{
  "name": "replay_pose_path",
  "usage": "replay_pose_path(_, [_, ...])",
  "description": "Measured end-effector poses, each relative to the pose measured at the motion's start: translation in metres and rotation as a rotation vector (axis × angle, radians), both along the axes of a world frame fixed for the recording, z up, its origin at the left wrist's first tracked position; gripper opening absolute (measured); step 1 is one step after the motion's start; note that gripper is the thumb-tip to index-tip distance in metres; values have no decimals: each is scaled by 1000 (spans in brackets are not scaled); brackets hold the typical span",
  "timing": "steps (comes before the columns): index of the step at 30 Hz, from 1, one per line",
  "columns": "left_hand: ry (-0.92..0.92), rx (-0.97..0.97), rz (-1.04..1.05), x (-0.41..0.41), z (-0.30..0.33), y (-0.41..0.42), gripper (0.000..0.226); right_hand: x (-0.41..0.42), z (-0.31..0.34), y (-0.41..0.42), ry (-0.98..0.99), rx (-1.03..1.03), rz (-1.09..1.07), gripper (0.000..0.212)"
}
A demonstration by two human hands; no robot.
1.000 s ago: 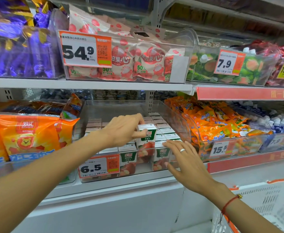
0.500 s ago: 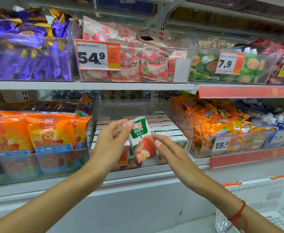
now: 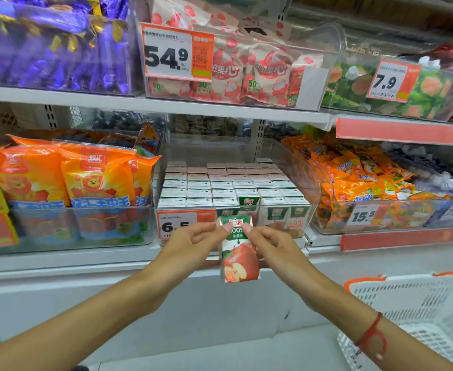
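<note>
A small apple juice carton (image 3: 239, 253), green and white on top with a red apple below, hangs upright in front of the lower shelf. My left hand (image 3: 190, 246) pinches its upper left edge. My right hand (image 3: 277, 249) pinches its upper right edge, and a red string bracelet is on that wrist. Behind the carton stands a clear bin (image 3: 308, 183) filled with several rows of the same cartons, with a 6.5 price tag (image 3: 178, 223) on its front.
A white shopping basket with orange rim (image 3: 418, 314) sits at the lower right. Orange snack bags (image 3: 96, 178) fill the bin to the left, orange candy packs (image 3: 359, 178) the bin to the right. The upper shelf holds purple sweets, lychee packs and jelly cups.
My left hand lifted one carton out of the bin and drew it toward me. My right hand left the bin's front and took hold of the carton's other side.
</note>
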State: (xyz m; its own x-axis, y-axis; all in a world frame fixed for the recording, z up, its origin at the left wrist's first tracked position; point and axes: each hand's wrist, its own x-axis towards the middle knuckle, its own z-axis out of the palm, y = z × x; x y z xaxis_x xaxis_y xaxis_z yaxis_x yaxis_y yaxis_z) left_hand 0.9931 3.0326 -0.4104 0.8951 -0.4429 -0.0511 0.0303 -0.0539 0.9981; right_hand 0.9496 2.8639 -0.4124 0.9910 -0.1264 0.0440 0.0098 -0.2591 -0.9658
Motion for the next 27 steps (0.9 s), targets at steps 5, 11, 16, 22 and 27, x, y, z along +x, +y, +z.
replay_pose_path(5, [16, 18, -9, 5, -8, -5, 27, 9, -3, -9, 63, 12, -32, 32])
replay_pose_path(11, [-63, -22, 40, 10, -16, -9, 18, 10, -1, -19, 178, -1, 140, 24])
replay_pose_path(16, [-58, -82, 61, 14, -18, -7, 19, 7, -3, -17, 161, 22, 215, 23])
replay_pose_path(22, [-132, -48, 102, 14, -16, -1, 26, 10, -6, -16, 89, -48, 93, 21])
replay_pose_path(27, [-173, -5, 111, 15, -13, -1, 17, 9, -9, -9, -52, -238, -12, 28])
